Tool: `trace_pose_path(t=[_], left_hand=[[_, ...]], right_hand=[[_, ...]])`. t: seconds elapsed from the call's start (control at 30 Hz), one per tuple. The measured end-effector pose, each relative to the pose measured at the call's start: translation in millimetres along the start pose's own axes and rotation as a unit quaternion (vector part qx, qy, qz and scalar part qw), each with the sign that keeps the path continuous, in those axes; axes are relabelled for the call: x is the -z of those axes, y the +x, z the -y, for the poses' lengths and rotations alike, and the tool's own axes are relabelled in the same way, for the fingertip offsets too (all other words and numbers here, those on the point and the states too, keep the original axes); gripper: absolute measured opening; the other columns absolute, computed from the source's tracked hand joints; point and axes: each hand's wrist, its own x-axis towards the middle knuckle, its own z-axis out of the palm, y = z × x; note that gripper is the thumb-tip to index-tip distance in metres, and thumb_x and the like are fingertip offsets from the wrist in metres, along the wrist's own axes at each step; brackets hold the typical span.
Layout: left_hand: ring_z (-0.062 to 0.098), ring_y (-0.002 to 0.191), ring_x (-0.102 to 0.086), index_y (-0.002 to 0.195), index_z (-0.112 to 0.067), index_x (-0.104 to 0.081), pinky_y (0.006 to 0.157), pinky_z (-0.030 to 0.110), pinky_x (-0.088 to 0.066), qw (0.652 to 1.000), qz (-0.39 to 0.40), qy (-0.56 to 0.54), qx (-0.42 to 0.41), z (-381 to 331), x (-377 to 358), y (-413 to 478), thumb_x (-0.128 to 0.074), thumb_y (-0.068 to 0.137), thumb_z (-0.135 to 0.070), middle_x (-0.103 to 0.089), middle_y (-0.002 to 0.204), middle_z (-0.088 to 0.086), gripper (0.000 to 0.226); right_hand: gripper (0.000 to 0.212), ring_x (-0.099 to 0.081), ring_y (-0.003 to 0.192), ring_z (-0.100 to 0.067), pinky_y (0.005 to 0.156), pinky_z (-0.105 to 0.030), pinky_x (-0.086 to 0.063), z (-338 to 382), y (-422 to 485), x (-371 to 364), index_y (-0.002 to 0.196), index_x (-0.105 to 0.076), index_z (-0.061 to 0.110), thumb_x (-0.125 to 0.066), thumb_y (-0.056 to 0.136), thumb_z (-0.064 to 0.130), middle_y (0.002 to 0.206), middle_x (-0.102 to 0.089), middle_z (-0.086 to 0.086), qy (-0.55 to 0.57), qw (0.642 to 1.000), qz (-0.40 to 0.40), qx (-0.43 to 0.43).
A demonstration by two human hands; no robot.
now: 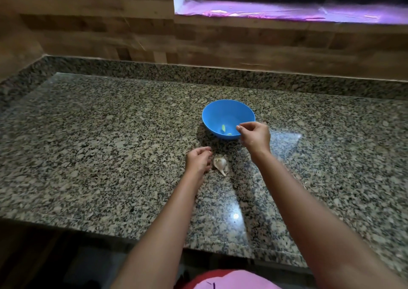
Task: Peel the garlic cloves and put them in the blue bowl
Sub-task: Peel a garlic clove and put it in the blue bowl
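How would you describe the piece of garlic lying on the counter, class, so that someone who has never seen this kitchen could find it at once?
Start at the speckled granite counter below the window and find the blue bowl near its middle. Come toward the person from the bowl: the garlic lies on the stone just right of the left hand. It is the only pale, papery white thing on the counter, with a pointed tail.
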Motion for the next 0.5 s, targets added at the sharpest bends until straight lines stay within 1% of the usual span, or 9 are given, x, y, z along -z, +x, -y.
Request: trace_pose_path(t=[0.03, 0.1, 0.17, 0.2, 0.27, 0.3, 0.37, 0.43, 0.5], left_hand=[[0.015, 0.077, -0.056, 0.105, -0.01, -0.061, 0.059, 0.023, -0.045, 1.0, 0.018, 0.019, -0.002, 3, 1, -1, -0.047, 0.093, -0.005, -0.062, 0.095, 0.006, 0.02], [0.019, 0.091, -0.06, 0.108, -0.012, -0.061, 0.07, 0.028, -0.05, 0.996, 0.056, 0.073, -0.018, 7, 2, -2, -0.051, 0.091, -0.004, -0.063, 0.106, 0.007, 0.021], [0.022, 0.1, -0.059, 0.11, -0.012, -0.06, 0.084, 0.033, -0.049, 0.99, 0.079, 0.111, -0.044, 11, 2, -3, -0.059, 0.088, -0.004, -0.063, 0.115, 0.01, 0.024], [0.023, 0.102, -0.06, 0.109, -0.013, -0.06, 0.087, 0.033, -0.049, 0.988, 0.086, 0.12, -0.052, 13, 2, -3, -0.064, 0.085, -0.005, -0.063, 0.116, 0.01, 0.025], [0.021, 0.097, -0.06, 0.11, -0.01, -0.059, 0.081, 0.028, -0.051, 0.986, 0.1, 0.118, -0.062, 15, 1, -7, -0.068, 0.082, -0.004, -0.063, 0.112, 0.011, 0.03], [0.02, 0.096, -0.06, 0.113, -0.004, -0.059, 0.078, 0.024, -0.051, 0.987, 0.105, 0.107, -0.06, 16, 1, -9, -0.068, 0.081, -0.001, -0.063, 0.111, 0.011, 0.034], [0.022, 0.096, -0.06, 0.117, 0.003, -0.057, 0.075, 0.021, -0.053, 0.99, 0.108, 0.078, -0.054, 17, 0, -12, -0.067, 0.079, 0.006, -0.062, 0.111, 0.016, 0.039], [0.023, 0.094, -0.061, 0.116, 0.006, -0.056, 0.073, 0.018, -0.054, 0.992, 0.11, 0.046, -0.051, 17, 0, -14, -0.064, 0.079, 0.012, -0.063, 0.111, 0.02, 0.039], [0.021, 0.087, -0.062, 0.116, 0.009, -0.056, 0.071, 0.017, -0.055, 0.992, 0.121, 0.006, -0.042, 17, 2, -13, -0.058, 0.08, 0.017, -0.064, 0.105, 0.019, 0.037]], right_hand=[[0.015, -0.058, 0.064, -0.016, 0.058, -0.027, -0.05, -4, -7, 3, 0.094, -0.068, 0.003, -0.068, 0.083, 0.013, 0.076, -0.064, -0.007, 0.014, 1.0, 0.007, -0.005], [0.012, -0.053, 0.055, -0.012, 0.047, -0.021, -0.042, -13, -22, 8, 0.091, -0.067, 0.001, -0.068, 0.084, 0.012, 0.069, -0.061, -0.005, 0.025, 0.999, 0.036, -0.014], [0.013, -0.052, 0.052, -0.012, 0.042, -0.02, -0.041, -23, -32, 10, 0.091, -0.066, 0.0, -0.068, 0.083, 0.011, 0.069, -0.062, -0.005, 0.014, 0.996, 0.076, -0.035], [0.014, -0.052, 0.052, -0.012, 0.041, -0.019, -0.041, -28, -36, 10, 0.092, -0.066, 0.0, -0.069, 0.083, 0.01, 0.07, -0.062, -0.006, 0.002, 0.994, 0.095, -0.049], [0.019, -0.053, 0.054, -0.011, 0.04, -0.018, -0.041, -37, -41, 7, 0.098, -0.065, 0.0, -0.07, 0.082, 0.01, 0.078, -0.064, -0.009, -0.023, 0.988, 0.129, -0.079], [0.024, -0.053, 0.055, -0.011, 0.04, -0.018, -0.041, -40, -43, 4, 0.102, -0.063, -0.001, -0.07, 0.082, 0.01, 0.083, -0.065, -0.011, -0.03, 0.985, 0.145, -0.091], [0.029, -0.053, 0.057, -0.009, 0.04, -0.017, -0.041, -43, -47, 0, 0.107, -0.061, 0.0, -0.071, 0.081, 0.009, 0.09, -0.064, -0.011, -0.046, 0.979, 0.174, -0.097], [0.031, -0.055, 0.059, -0.008, 0.041, -0.015, -0.04, -44, -50, -3, 0.109, -0.061, 0.0, -0.07, 0.081, 0.008, 0.092, -0.064, -0.011, -0.056, 0.977, 0.179, -0.099], [0.031, -0.057, 0.054, -0.006, 0.042, -0.015, -0.041, -44, -51, -1, 0.112, -0.059, -0.006, -0.066, 0.084, 0.004, 0.087, -0.064, -0.012, -0.011, 0.977, 0.177, -0.121]])
